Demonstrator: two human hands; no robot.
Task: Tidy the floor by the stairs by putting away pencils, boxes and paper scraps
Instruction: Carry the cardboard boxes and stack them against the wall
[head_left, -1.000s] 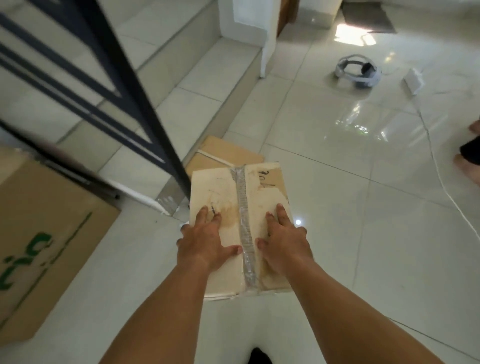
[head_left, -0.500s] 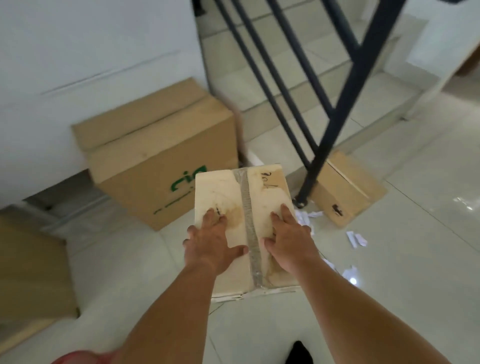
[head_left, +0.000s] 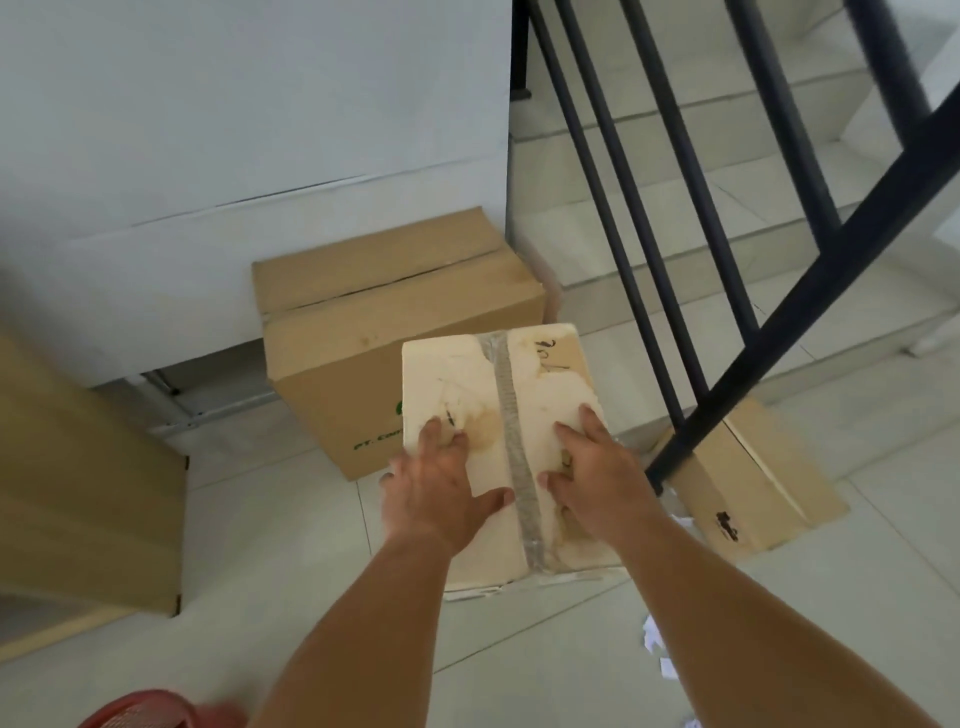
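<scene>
Two bare hands are pressing flat on top of a pale, stained cardboard box (head_left: 540, 384) in the middle of the head view. The left hand (head_left: 441, 493) is lying over the box's left edge, fingers straight and spread, thumb reaching toward the clear tape strip (head_left: 511, 415) running down the lid. The right hand (head_left: 597, 478) is resting just right of that tape, fingers likewise straight and apart, not curling round anything. Whether the box is sitting on the tiled floor (head_left: 311, 597) or being held clear of it, I cannot tell.

Just above and left of it in the frame, a brown carton with green print (head_left: 363, 364) is standing against the white wall (head_left: 208, 104). At right, a black stair railing (head_left: 779, 364) is slanting down across the tiled steps (head_left: 675, 208), its foot meeting a flat brown box (head_left: 748, 493) lying at lower right. White paper scraps (head_left: 654, 639) are lying beside the right forearm. A large cardboard panel (head_left: 78, 493) is filling the left edge, and something red (head_left: 140, 712), blurred, is showing at the bottom left.
</scene>
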